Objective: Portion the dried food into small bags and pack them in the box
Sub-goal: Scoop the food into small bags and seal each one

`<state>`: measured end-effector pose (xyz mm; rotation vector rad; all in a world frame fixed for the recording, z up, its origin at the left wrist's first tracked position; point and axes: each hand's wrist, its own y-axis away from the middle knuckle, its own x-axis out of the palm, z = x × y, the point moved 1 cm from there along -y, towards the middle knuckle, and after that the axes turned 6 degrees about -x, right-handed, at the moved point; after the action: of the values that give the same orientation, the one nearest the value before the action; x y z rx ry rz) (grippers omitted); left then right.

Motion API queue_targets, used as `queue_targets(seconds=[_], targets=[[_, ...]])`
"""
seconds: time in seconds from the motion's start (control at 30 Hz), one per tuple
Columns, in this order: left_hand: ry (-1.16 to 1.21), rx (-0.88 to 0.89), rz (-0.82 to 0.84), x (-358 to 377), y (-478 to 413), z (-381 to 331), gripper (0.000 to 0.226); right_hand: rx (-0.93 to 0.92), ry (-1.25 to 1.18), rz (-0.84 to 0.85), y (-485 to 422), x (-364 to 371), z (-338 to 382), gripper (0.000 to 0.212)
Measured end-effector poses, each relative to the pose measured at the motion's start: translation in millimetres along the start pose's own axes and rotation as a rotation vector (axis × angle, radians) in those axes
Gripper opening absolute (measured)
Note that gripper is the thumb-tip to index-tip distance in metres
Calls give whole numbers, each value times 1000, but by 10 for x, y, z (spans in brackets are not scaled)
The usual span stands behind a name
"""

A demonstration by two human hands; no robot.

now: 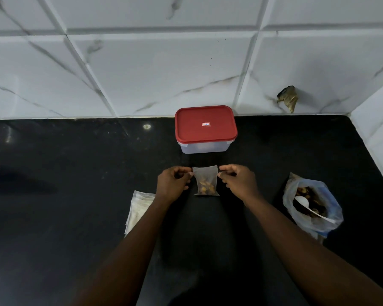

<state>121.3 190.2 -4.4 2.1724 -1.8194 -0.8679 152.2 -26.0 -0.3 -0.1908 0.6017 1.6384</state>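
A small clear bag (205, 181) with brown dried food in its lower half hangs upright between my hands, just above the black counter. My left hand (172, 184) pinches its top left corner and my right hand (238, 180) pinches its top right corner. Behind the bag stands a clear plastic box (205, 147) with its red lid (205, 123) on. At the right lies a large open plastic bag (312, 206) of dried food with a white spoon (302, 202) in it. A stack of empty small bags (138, 206) lies at the left, partly hidden by my left forearm.
The black counter (75, 217) ends at a white marble-tiled wall (142, 74) behind and at the right. A crumpled brownish scrap (289, 98) sticks to the wall at the right.
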Motion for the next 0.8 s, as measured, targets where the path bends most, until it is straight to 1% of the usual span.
queue_targets(seconds=[0.1, 0.2, 0.3, 0.47, 0.6, 0.67, 0.8], targets=[[-79, 38, -15, -45, 114, 15, 10, -43, 30, -23, 113, -12, 34, 18], [-216, 81, -47, -116, 258, 65, 12, -95, 51, 4, 271, 40, 92, 14], [-312, 100, -94, -214, 417, 133, 15, -118, 57, 62, 423, 169, 183, 12], [-396, 101, -216, -484, 670, 358, 22, -149, 91, 232, 627, 491, 328, 13], [-394, 123, -332, -682, 826, 534, 23, -151, 97, 338, 752, 813, 403, 13], [-392, 126, -377, -777, 873, 605, 27, -141, 67, 338, 797, 969, 426, 13], [-342, 44, -410, -915, 930, 782, 32, -78, 35, 340, 879, 1215, 455, 11]])
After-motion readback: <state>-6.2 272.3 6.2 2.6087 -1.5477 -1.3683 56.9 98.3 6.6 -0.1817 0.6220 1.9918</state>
